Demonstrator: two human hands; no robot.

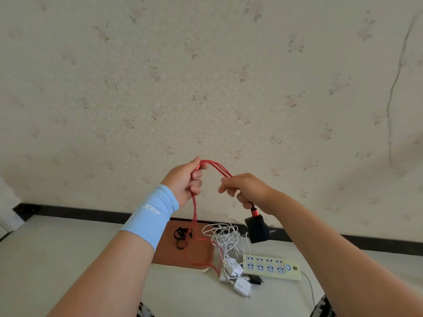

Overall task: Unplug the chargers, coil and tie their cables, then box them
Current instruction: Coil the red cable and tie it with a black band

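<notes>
My left hand [184, 180] and right hand [246, 191] both grip looped red cable [215, 167] raised above floor; black charger [257, 228] dangles below right hand, over white cables [225, 239].

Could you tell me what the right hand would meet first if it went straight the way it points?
Probably the left hand: the right hand points leftward at it across a small gap, both gripping the red cable. Depth is unclear from this single view.
</notes>
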